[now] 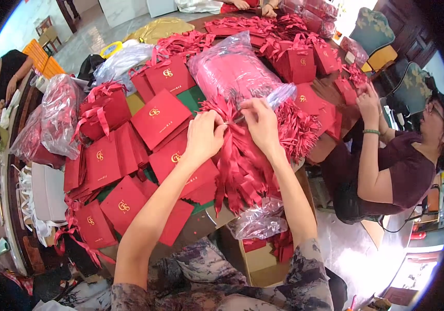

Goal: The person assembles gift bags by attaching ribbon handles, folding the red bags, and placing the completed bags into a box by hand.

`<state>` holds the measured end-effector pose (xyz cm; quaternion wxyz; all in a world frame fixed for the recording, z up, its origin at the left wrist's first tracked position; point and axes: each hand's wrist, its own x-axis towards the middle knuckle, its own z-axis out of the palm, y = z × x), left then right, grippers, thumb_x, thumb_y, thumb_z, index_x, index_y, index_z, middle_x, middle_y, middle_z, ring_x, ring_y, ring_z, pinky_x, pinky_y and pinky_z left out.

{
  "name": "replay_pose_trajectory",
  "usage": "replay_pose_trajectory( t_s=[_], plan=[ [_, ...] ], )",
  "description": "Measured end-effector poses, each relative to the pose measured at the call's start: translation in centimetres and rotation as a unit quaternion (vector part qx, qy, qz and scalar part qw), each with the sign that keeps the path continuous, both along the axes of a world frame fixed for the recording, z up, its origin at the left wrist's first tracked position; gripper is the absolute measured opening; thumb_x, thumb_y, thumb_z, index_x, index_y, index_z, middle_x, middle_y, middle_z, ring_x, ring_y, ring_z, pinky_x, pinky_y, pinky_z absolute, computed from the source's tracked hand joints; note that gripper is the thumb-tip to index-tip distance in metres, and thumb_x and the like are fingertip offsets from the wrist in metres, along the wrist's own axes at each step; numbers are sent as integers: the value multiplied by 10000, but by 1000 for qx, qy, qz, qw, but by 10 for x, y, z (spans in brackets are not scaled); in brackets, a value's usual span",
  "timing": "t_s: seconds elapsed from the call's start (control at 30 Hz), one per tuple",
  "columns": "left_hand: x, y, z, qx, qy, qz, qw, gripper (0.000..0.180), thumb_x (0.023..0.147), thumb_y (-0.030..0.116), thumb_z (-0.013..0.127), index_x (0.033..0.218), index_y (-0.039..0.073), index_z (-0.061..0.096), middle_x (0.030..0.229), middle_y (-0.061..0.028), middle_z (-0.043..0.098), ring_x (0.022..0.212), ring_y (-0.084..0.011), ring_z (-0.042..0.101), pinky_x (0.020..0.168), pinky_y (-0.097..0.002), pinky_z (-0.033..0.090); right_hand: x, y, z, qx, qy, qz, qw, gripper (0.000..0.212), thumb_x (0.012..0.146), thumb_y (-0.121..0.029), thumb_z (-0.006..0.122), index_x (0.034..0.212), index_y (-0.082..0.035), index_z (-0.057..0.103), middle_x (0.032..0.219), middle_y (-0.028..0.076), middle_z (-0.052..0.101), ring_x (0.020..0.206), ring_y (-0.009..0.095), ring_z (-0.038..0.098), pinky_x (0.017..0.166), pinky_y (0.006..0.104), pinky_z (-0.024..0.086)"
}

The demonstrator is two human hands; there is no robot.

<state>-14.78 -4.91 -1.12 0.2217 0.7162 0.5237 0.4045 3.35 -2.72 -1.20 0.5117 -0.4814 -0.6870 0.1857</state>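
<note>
A thick bundle of red ribbons [242,173] lies in front of me, its tails fanned toward the table's near edge. My left hand [205,135] is closed at the bundle's gathered part, thumb and fingers pinching the ribbons. Just to the right, my right hand [261,127] has its fingertips pressed together over the same part; what they hold is too small to make out. Flat red paper bags [161,118] with gold print lie in stacks left of the bundle. Behind my hands rests a clear plastic bag [235,65] packed with red items.
More red ribbons [299,129] are heaped to the right. A co-worker [400,166] sits at the right, hands raised by a small red bag [345,90]. Other people are at the far edge and far left. Below the near edge stands an open cardboard box [263,267].
</note>
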Motion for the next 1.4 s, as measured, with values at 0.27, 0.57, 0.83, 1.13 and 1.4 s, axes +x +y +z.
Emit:
replay_pose_trajectory(
  t_s=[0.27, 0.57, 0.83, 1.13, 1.4],
  plan=[
    [12, -6, -1, 97, 33, 36, 994, 130, 860, 108, 665, 868, 49, 549, 791, -115, 615, 792, -347, 612, 701, -462, 474, 17, -3, 7, 36, -186, 134, 973, 107, 846, -22, 672, 949, -16, 702, 874, 124, 642, 859, 300, 637, 778, 378, 508],
    [12, -9, -5, 66, -6, 21, 998, 131, 851, 138, 691, 869, 61, 587, 804, -102, 634, 782, -316, 621, 699, -429, 490, 23, 5, 4, -107, -94, 219, 965, 109, 836, -38, 683, 938, -2, 677, 822, 108, 621, 750, 205, 625, 705, 312, 502],
    [10, -5, 14, -41, -68, -20, 997, 283, 765, 209, 813, 844, 19, 618, 739, -92, 665, 664, -186, 654, 618, -308, 512, 17, -3, 14, 32, -185, 157, 970, 117, 853, -27, 602, 943, -31, 527, 873, 155, 600, 823, 365, 626, 685, 415, 499],
    [6, -7, 0, 0, -83, -3, 997, 171, 796, 94, 725, 809, 4, 580, 675, -57, 605, 606, -109, 585, 572, -273, 475, 32, 1, 10, -60, -124, 193, 971, 99, 906, -52, 618, 984, 7, 608, 922, 168, 659, 884, 325, 661, 773, 383, 518],
    [7, -10, -1, -28, -128, -11, 991, 155, 828, 54, 697, 820, 15, 547, 674, 2, 556, 615, -39, 526, 545, -232, 437, 33, 7, 1, -180, -29, 215, 960, 127, 894, -39, 636, 1002, 28, 622, 888, 177, 680, 839, 209, 683, 775, 307, 523]
  ],
)
